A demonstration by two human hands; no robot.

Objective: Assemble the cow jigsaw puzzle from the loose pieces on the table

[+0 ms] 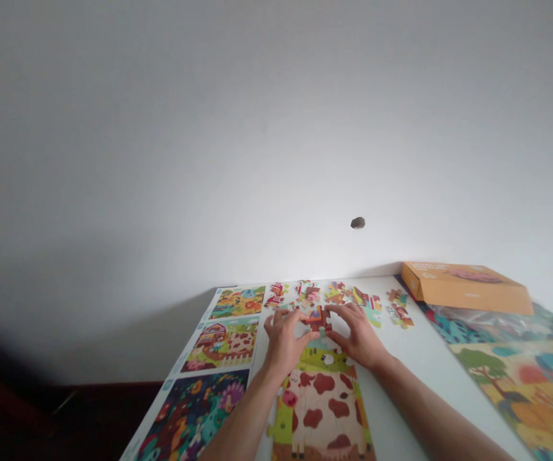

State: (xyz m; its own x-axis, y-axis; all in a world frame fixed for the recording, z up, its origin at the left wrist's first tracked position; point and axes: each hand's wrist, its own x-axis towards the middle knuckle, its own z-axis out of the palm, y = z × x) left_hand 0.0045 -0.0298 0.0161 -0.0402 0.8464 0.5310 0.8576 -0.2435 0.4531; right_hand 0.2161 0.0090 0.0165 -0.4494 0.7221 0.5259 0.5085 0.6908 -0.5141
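- My left hand [283, 339] is curled, its fingertips [300, 315] pressed against the left side of the red-brown puzzle pieces [318, 319].
- My right hand [355, 336] is curled too, gripping the same pieces from the right, so both hands hold them between them, just above the counter [401, 378].
- The step in hand looks like joining these pieces; I can't see exactly how their edges meet behind my fingers.
- The next move seems to call for lining up the tabs and pressing them level.
- Right under my wrists lies the cow puzzle [321, 410], brown-spotted on green, its top edge just below the pieces I hold.
- To my left lies a printed sheet [192, 410] with a bright creature scene nearest me, then a barn scene [221, 346], then a farmyard scene [238, 302].
- Ahead of my hands, loose puzzle pieces [305, 293] lie in small clusters, with another cluster [400, 314] further right.
- To my right lies a large picture sheet [521, 390], partly under a clear plastic bag [487, 323].
- Beyond it sits an orange box [463, 288], near the counter's far corner.
- Furthest off, a white wall [276, 128] rises behind the counter, with a small dark mark [357, 223] on it.
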